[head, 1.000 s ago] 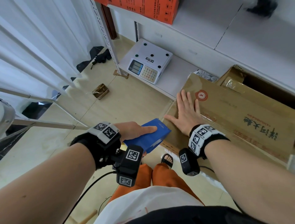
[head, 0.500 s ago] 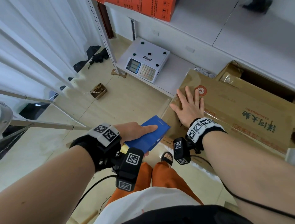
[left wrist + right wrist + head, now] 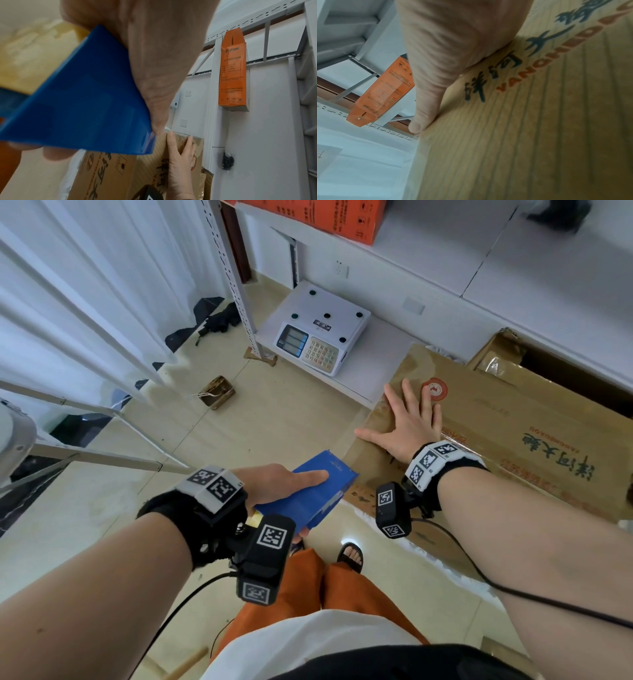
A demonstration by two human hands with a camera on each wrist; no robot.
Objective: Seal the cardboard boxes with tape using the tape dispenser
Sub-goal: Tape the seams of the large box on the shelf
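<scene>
A large brown cardboard box (image 3: 513,419) with printed characters and a red round logo lies in front of me on the right. My right hand (image 3: 409,422) presses flat on its top near the left end, fingers straight and spread; the right wrist view shows the palm (image 3: 453,47) lying on the cardboard (image 3: 539,121). My left hand (image 3: 274,484) grips a blue tape dispenser (image 3: 308,491), held in the air just left of the box's near corner, thumb along its top. The left wrist view shows the blue cover (image 3: 82,105) with a yellowish tape roll (image 3: 34,60) behind it.
A white electronic scale (image 3: 318,337) sits on the lowest shelf board beyond the box. A second opened carton (image 3: 507,361) stands behind the box. An orange box (image 3: 325,213) lies on an upper shelf. A small brown object (image 3: 217,392) lies on the floor by white curtains (image 3: 68,285).
My right hand slid along the box top towards the red logo, fingers spreading wider. The left hand with the dispenser stayed almost where it was.
</scene>
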